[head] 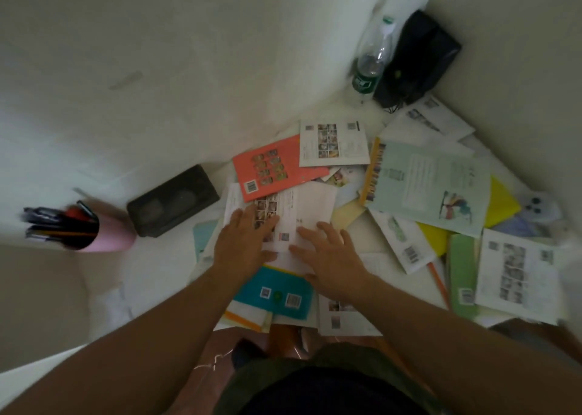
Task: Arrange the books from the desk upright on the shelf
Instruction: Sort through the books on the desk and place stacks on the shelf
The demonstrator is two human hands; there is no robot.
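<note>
Several thin books lie scattered flat across the white desk (157, 266). My left hand (244, 241) and my right hand (330, 254) both rest palm down, fingers spread, on a white book (302, 209) in the middle of the pile. Behind it lies a coral-red book (274, 165) with a white book (333, 143) overlapping its right side. A teal book (277, 291) pokes out under my wrists. To the right lies a pale green book (428, 184) over yellow ones. No shelf is in view.
A pink cup of pens (94, 228) stands at the left, a dark box (173, 205) beside it. A clear plastic bottle (371, 58) and a black bag (419, 58) stand in the back corner against the walls. More white and green books crowd the right edge.
</note>
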